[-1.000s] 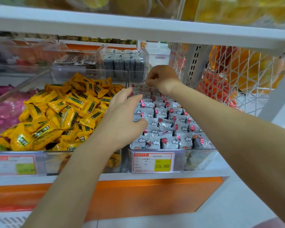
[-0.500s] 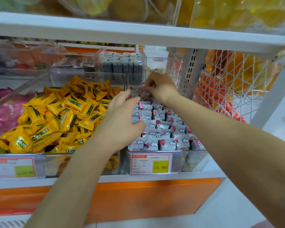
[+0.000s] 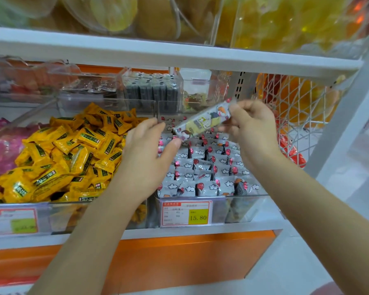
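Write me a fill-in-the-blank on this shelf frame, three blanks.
The right hand holds a packet by one end; the left hand holds ____.
The price tag below the grey packs reads ____.
The sweets left of them are ____.
Missing: nothing; 15.80; yellow.
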